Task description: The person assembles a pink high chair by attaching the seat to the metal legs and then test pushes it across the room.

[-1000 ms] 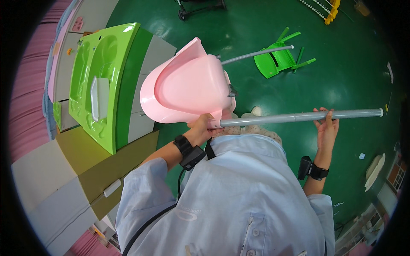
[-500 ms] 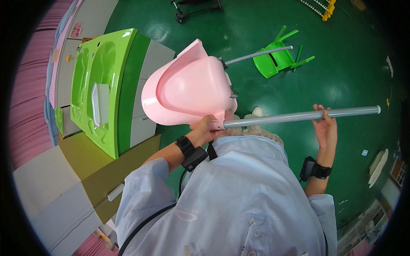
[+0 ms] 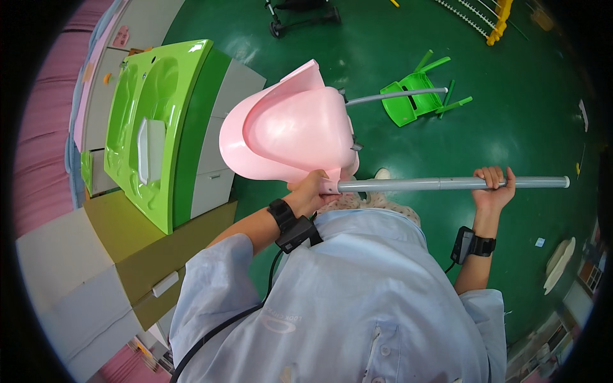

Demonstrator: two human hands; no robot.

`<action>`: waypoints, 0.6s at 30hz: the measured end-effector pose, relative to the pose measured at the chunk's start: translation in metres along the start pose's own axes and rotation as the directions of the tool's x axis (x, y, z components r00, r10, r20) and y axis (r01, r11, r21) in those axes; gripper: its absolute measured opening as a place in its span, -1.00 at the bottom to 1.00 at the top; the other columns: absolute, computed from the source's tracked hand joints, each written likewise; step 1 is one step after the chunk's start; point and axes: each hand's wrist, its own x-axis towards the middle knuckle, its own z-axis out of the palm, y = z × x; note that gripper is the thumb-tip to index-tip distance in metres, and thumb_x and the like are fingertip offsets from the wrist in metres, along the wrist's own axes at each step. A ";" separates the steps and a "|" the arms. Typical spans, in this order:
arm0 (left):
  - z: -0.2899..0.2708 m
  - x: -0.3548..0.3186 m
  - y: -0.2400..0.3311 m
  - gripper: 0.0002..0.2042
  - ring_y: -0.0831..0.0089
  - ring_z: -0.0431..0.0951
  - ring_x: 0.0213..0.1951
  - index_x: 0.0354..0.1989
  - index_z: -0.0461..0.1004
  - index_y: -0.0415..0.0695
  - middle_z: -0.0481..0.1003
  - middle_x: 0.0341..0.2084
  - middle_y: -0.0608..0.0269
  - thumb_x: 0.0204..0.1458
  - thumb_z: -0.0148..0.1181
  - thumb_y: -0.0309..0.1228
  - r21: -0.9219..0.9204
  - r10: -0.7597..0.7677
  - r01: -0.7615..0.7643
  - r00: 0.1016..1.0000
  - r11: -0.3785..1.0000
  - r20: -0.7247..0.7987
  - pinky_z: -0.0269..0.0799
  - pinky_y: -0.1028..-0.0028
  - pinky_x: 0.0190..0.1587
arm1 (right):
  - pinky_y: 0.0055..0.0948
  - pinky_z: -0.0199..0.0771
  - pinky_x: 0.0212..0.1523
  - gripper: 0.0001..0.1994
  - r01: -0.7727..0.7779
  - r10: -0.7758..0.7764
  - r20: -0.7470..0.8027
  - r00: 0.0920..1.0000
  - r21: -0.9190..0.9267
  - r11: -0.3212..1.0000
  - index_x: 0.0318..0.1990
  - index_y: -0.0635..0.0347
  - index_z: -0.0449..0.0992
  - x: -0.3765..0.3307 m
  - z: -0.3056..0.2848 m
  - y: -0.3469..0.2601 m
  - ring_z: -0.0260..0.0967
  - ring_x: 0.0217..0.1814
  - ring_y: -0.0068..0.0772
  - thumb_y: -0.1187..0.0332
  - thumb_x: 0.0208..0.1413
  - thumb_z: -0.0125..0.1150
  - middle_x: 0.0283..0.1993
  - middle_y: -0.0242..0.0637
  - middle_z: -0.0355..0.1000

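While the left hand (image 3: 311, 193) was closed on the near corner of the pink tub (image 3: 297, 127), thumb on top, the right hand (image 3: 492, 187) had its fingers curled around a grey leg (image 3: 405, 185) at 3 o'clock from the centre of the view. The tub lay toward 12 o'clock, its rounded end pointing to 9. The leg met the tub's corner beside the left hand and ran out toward 3 o'clock, its white-capped end beyond the right hand; how deep it sat could not be told. A second leg (image 3: 389, 96) extended from the tub's far corner toward 1 o'clock, passing over a green chair (image 3: 400, 112) in the view. At 10 o'clock stood a green sink (image 3: 185, 83) with a white tray (image 3: 152, 151) in its basin. Part of a stroller (image 3: 306, 27) was noted at 12 o'clock on the green floor (image 3: 367, 54). Both wrists carried black straps (image 3: 484, 246).
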 end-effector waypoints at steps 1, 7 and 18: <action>0.010 0.003 -0.002 -0.56 0.00 0.34 -0.18 -0.09 -0.03 -0.30 0.16 -0.17 -0.08 -0.20 -0.07 -0.54 -0.018 0.005 -0.005 1.000 1.000 0.008 0.42 0.08 -0.20 | -0.56 0.00 -0.52 -0.68 -0.006 0.006 0.013 1.000 -0.014 1.000 -0.77 0.01 0.02 0.009 0.002 -0.008 -0.14 -0.77 -0.60 0.26 -0.13 -0.03 -0.85 -0.53 -0.12; 0.000 -0.019 0.009 -0.58 0.01 0.34 -0.20 -0.11 0.00 -0.31 0.18 -0.20 -0.08 -0.21 -0.07 -0.54 -0.028 -0.022 0.019 0.995 0.999 -0.101 0.43 0.08 -0.21 | -0.62 -0.06 -0.58 -0.68 -0.122 0.067 0.433 0.899 0.101 0.987 -0.81 -0.03 0.04 0.007 -0.013 0.018 -0.20 -0.85 -0.63 0.26 -0.23 0.06 -0.91 -0.57 -0.12; -0.026 0.015 0.003 -0.62 0.06 0.34 -0.20 -0.16 0.04 -0.28 0.21 -0.25 -0.04 -0.21 -0.08 -0.50 0.004 -0.034 0.034 0.999 0.999 -0.037 0.44 0.12 -0.22 | -0.60 0.04 -0.43 -0.75 -0.149 0.081 0.474 0.877 0.108 0.983 -0.69 0.07 0.17 0.016 -0.003 0.024 0.04 -0.66 -0.63 0.27 -0.20 0.11 -0.78 -0.52 0.03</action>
